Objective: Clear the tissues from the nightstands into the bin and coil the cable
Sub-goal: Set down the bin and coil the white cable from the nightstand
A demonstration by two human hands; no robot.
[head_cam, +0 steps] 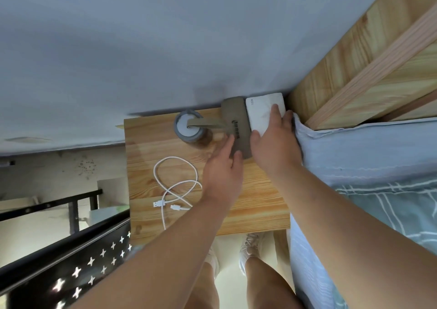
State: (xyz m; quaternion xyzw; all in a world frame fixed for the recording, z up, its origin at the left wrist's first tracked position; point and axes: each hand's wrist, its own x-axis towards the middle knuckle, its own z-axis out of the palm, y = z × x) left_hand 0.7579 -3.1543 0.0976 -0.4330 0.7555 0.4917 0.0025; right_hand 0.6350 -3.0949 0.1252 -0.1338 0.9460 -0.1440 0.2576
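Pale wall behind, wooden tabletop (255,197) wedged beside a bed (378,166). Both arms stretched forward over it: right hand (274,147) flat, fingers spread on a white power bank (260,110) at the far corner; left hand (222,173) palm down, fingers loosely open on an olive pouch (236,119). White cable (175,185) loose and looped, just left of that wrist.

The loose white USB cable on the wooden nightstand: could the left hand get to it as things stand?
Probably yes. The white USB cable lies uncovered on the wooden nightstand, just beside the left hand, with nothing between them.
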